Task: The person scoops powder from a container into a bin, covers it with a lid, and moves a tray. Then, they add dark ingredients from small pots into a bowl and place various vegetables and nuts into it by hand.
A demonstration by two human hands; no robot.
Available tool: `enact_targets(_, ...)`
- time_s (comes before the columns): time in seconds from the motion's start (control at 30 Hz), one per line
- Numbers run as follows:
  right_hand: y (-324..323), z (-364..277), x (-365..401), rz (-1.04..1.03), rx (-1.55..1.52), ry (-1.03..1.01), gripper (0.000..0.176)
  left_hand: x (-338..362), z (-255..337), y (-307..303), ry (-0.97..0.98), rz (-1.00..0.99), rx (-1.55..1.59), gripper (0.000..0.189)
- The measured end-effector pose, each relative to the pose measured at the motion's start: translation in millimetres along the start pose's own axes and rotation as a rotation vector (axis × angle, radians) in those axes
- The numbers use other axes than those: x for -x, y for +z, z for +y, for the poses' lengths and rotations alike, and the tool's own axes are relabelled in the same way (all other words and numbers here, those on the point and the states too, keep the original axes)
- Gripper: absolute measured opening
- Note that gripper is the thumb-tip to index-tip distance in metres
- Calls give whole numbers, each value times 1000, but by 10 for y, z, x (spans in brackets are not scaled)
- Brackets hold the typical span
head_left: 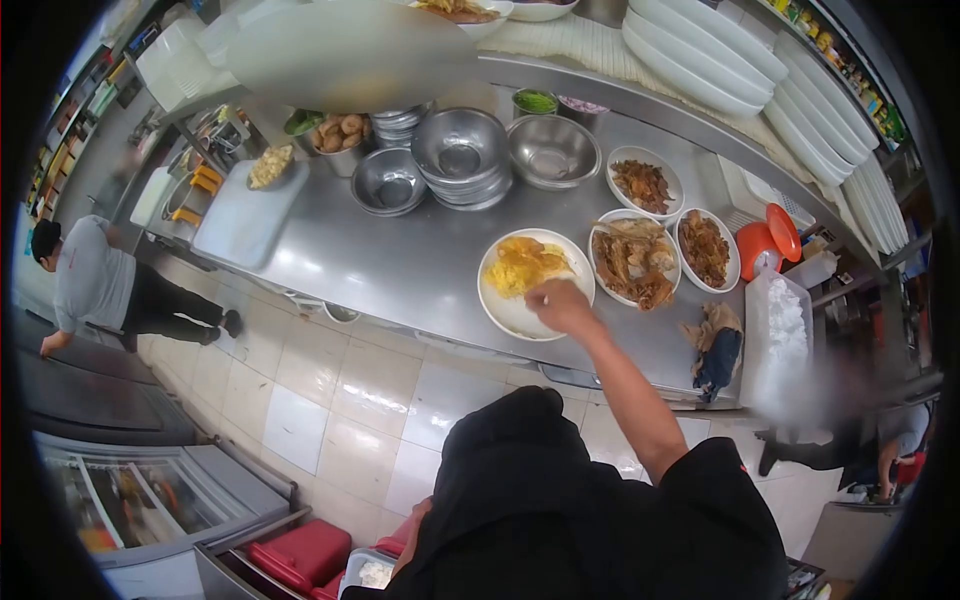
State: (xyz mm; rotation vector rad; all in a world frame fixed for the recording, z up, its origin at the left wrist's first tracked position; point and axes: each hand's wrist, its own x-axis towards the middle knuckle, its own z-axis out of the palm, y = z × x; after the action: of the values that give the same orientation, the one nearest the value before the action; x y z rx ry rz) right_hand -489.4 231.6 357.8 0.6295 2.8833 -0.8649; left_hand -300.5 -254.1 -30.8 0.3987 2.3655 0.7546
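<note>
My right hand (562, 305) reaches over the front of a round white plate (517, 316) on the steel counter. Its fingers are drawn together at the edge of yellow food (524, 266), which looks like rice or egg with an orange-yellow piece on top. Whatever they pinch is hidden. To the right of the plate are a bowl of large cooked meat pieces (634, 258), a bowl of chopped brown meat (708, 248) and another bowl of browned pieces (641, 186). My left hand (414, 532) hangs low beside my body, mostly hidden by my black clothing; its fingers cannot be made out.
Stacked steel bowls (461, 150) and a white cutting board (250, 215) line the counter (360, 270). A crumpled cloth (716, 350) and a white bin (778, 330) stand right. Overhead is a shelf of white plates (700, 60). Another person (95, 265) walks at left.
</note>
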Motion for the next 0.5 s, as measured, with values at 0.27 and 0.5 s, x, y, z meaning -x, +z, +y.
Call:
enact_targets(0.27,342,-44,-30,-284,158,-3,27,-176,937,-766,-891,67,1028,16)
enact_targets(0.5,431,158,-87,-252,50,-118,18,-218,749,-596,-713,-42,1198,21)
